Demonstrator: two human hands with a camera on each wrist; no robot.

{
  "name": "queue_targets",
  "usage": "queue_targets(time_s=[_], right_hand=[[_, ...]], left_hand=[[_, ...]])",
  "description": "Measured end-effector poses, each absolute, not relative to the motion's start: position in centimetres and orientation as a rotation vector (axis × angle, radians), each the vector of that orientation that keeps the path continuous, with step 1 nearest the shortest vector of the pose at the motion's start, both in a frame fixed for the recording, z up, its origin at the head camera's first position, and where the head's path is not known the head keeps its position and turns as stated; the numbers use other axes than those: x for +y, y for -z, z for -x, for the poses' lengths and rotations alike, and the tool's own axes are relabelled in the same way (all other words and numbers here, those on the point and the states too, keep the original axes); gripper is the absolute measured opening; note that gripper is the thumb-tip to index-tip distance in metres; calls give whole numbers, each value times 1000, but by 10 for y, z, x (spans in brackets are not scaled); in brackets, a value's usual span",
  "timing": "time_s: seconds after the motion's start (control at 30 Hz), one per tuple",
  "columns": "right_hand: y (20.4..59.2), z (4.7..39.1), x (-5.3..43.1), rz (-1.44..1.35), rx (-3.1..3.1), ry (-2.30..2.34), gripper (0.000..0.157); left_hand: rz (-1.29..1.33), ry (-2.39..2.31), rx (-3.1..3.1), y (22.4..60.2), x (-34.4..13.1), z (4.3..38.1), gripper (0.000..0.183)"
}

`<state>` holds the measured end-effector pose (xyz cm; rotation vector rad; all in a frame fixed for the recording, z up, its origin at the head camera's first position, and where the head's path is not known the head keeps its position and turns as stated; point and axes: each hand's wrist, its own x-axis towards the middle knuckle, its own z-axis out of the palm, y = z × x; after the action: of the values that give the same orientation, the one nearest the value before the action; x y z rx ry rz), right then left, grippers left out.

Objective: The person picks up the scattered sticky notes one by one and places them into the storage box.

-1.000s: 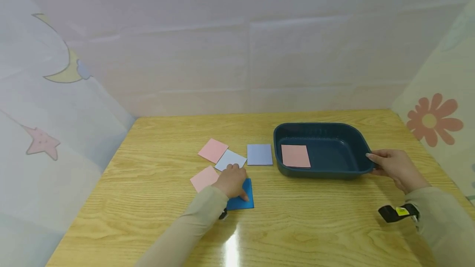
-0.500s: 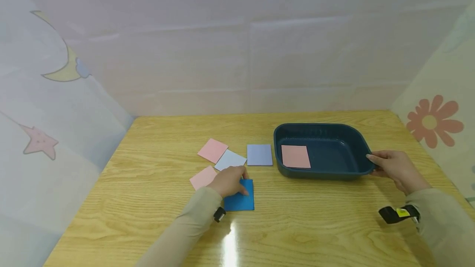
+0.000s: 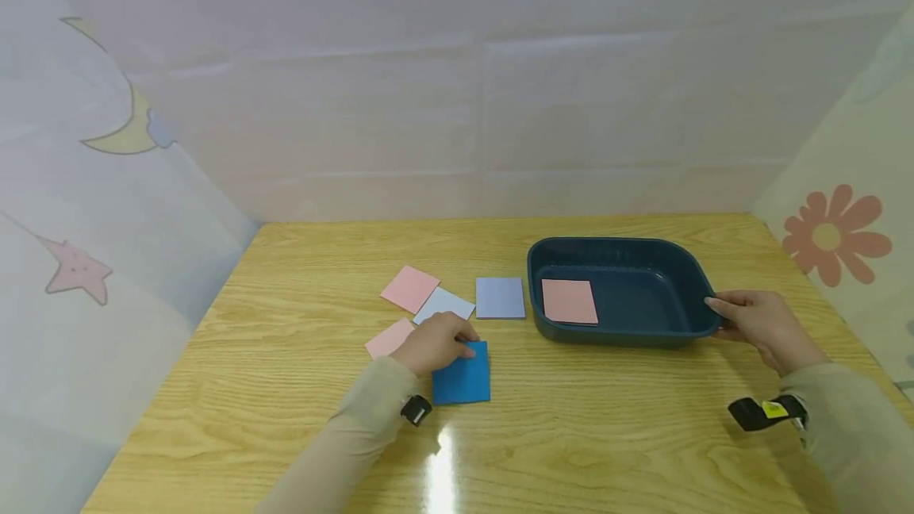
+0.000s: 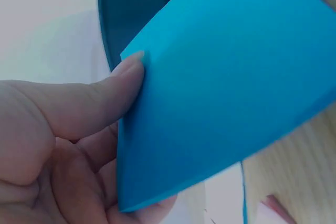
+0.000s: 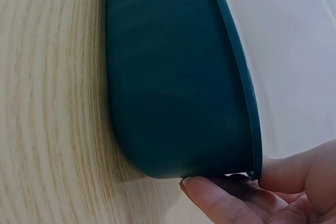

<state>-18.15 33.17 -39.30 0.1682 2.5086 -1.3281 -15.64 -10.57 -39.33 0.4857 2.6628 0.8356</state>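
My left hand (image 3: 435,342) pinches the far edge of a blue square card (image 3: 460,377) on the near side of the loose cards. In the left wrist view the thumb lies on the top face of the blue card (image 4: 231,77) and the fingers are behind it; the card is tilted. My right hand (image 3: 767,327) grips the right end of a dark teal tray (image 3: 643,304). Seen from the right wrist, the thumb is at the rim of the tray (image 5: 178,77) and a fingertip is against its outer wall.
A pink card (image 3: 569,301) lies at the left inside the tray. Left of the tray are a lavender card (image 3: 500,297), a pale white-blue card (image 3: 444,304) and two pink cards (image 3: 410,289), one partly covered by the left hand. Printed cloth (image 3: 357,125) hangs behind the wooden table (image 3: 271,387).
My left hand has drawn back slightly from over the blue card and shifted to its far edge, uncovering more of it. The right hand and tray hold still.
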Motion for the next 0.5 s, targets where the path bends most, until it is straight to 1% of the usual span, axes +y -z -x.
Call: queue_targets(time_s=[0.17,0.5], right_hand=[[393,181,331,-162,2514,1318,59],[392,182,331,-173,2514,1310,59]], left_hand=[[-472,-899,2637,386,-106,155,18],[-533,-954,2600,373,-102,150,19]])
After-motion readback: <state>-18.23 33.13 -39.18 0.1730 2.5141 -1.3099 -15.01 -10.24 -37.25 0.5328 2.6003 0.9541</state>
